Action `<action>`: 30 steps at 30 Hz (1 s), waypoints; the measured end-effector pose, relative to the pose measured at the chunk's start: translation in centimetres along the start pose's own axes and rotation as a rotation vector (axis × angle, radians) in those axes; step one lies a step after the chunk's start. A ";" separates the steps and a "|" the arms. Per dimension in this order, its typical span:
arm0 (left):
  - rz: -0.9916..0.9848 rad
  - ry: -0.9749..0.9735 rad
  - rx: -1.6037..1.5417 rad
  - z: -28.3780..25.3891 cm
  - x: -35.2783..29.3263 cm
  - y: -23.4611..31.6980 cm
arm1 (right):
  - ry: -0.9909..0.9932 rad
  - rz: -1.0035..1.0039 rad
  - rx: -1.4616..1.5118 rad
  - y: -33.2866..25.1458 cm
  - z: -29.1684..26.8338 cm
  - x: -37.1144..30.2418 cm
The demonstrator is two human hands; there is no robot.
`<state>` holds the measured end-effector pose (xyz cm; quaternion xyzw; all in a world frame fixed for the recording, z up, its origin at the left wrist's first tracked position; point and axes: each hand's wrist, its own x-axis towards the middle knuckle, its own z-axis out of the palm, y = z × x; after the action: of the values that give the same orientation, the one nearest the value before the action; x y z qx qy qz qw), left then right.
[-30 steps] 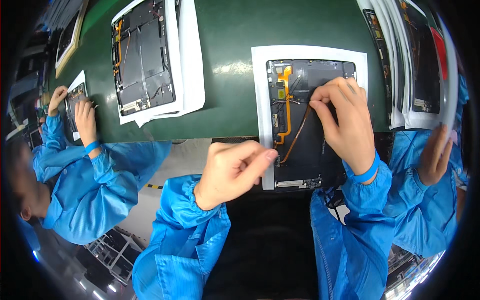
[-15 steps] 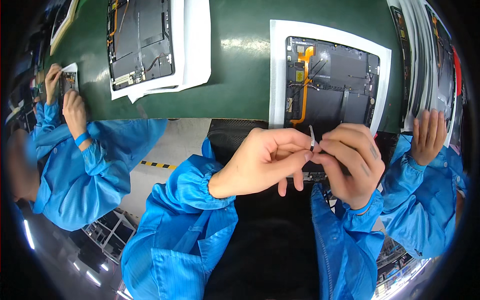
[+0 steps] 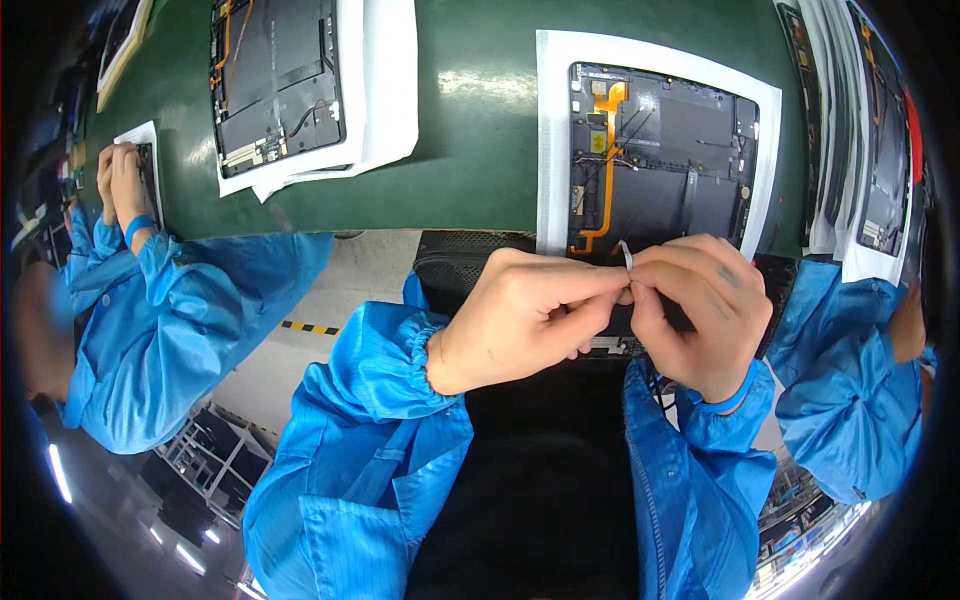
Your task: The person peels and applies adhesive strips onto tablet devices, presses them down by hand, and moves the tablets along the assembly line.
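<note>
My left hand (image 3: pixel 525 322) and my right hand (image 3: pixel 706 318) meet at their fingertips, each closed in a pinch. Between them a small narrow strip (image 3: pixel 627 257), white on the visible part, sticks up; its lower end is hidden by the fingers. Just beyond and partly below my hands lies an open black tablet housing (image 3: pixel 655 215) with its inner side up. An orange flex cable (image 3: pixel 609 180) runs along its left part, and several thin wires cross it. The housing rests on a white foam sheet (image 3: pixel 553 130), and my hands cover its near part.
On the green table (image 3: pixel 480 120), another housing (image 3: pixel 275 90) lies on white sheets (image 3: pixel 385 110) at the left. Sheet-lined housings (image 3: pixel 885 190) stand stacked at the right. One co-worker's hands (image 3: pixel 122 180) handle a part at far left; another blue-sleeved person (image 3: pixel 850 390) is at right.
My fingertips have drawn closer together around the strip, and less of it shows. The left co-worker's hands have shifted onto their part. The right co-worker's hand has left the stack.
</note>
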<state>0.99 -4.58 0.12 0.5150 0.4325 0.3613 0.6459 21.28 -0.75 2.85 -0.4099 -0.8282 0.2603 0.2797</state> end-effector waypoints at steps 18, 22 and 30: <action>-0.167 -0.103 -0.080 -1.2 0.0 1.3 | -0.196 0.683 -0.288 1.0 -11.2 -6.6; -0.107 -0.184 0.027 -1.6 1.3 2.2 | -0.055 0.277 0.000 -1.8 -4.0 -2.0; 0.260 -0.136 0.343 -1.9 2.8 1.8 | 0.022 -0.023 0.017 -0.3 -1.6 -0.3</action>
<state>0.24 -0.96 1.22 0.6920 0.3728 0.3270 0.5246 22.35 -0.83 4.08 -0.4009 -0.8275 0.2598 0.2951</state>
